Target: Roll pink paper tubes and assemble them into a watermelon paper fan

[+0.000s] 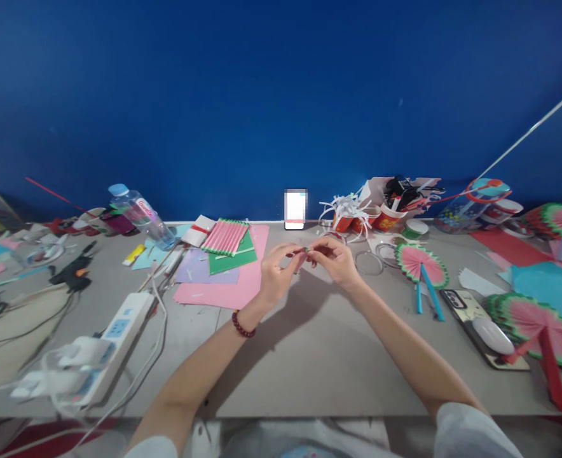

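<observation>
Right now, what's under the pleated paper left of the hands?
Beneath the pleated paper lies a green sheet, overlapping a purple sheet and a pink sheet. Anything it fully covers can't be seen.

Blue flat wall (262, 95) behind grey flat desktop (338, 369). Centre: left hand (278, 270) and right hand (335, 257) above desktop; small piece (306, 250), indistinct, between fingertips. Behind hands: upright white-screened rectangular device (294, 211). Left: pink-green pleated paper piece (225, 236) on green rectangular paper (236, 262), both over pink rectangular paper (250, 286). Farther left, toward wall: clear plastic bottle with blue cap (142, 213); nearer front edge: white long plastic power strip (123, 321). Right of hands: pink-green round paper fan (412, 257); farther right, nearer front: white oval plastic mouse (493, 335) on cream-black rectangular phone (466, 312).
</observation>
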### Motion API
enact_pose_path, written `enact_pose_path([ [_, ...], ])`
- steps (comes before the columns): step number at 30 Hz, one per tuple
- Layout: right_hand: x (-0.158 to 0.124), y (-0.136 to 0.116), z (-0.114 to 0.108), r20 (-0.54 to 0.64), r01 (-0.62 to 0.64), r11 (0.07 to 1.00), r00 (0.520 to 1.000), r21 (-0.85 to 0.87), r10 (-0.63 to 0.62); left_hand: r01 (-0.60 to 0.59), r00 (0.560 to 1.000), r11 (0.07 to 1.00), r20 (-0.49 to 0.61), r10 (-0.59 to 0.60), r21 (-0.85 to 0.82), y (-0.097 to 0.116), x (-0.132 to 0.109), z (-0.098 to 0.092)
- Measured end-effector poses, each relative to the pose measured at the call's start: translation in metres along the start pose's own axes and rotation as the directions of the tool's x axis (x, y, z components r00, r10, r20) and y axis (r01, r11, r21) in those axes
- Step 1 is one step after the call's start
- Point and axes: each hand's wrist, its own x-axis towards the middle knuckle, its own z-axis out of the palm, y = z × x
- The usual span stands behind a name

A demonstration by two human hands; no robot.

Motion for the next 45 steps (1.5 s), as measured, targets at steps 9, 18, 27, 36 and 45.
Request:
enact_pose_path([
  [9,-0.0048,-0.0079,0.0067,0.042,0.049,0.998,0.998,-0.032,-0.047,-0.064,0.998,0.996,-0.001,0.064,0.064,-0.0033,-0.0010,-0.0004],
  [18,-0.0022,0.0001,0.0008,-0.021,0.135,0.991,0.991,0.021,-0.134,-0.158,0.987,0.985,0.011,0.158,0.069,-0.0064,-0.0034,0.0022],
  [27,-0.0010,-0.0020,0.0010,-0.040,0.069,0.992,0.997,0.107,-0.065,-0.219,0.975,0.969,0.006,0.220,0.112,-0.0074,-0.0050,0.0029],
  [36,-0.0005,0.0000,0.0029,-0.057,0.064,0.984,0.997,0.167,-0.055,-0.231,0.972,0.964,-0.005,0.234,0.129,-0.0040,-0.0079,0.0042],
  [45,-0.0037,-0.0052,0.0046,0.000,0.110,0.992,0.994,0.065,-0.110,-0.303,0.950,0.937,-0.022,0.311,0.175,-0.0052,-0.0050,0.0012],
])
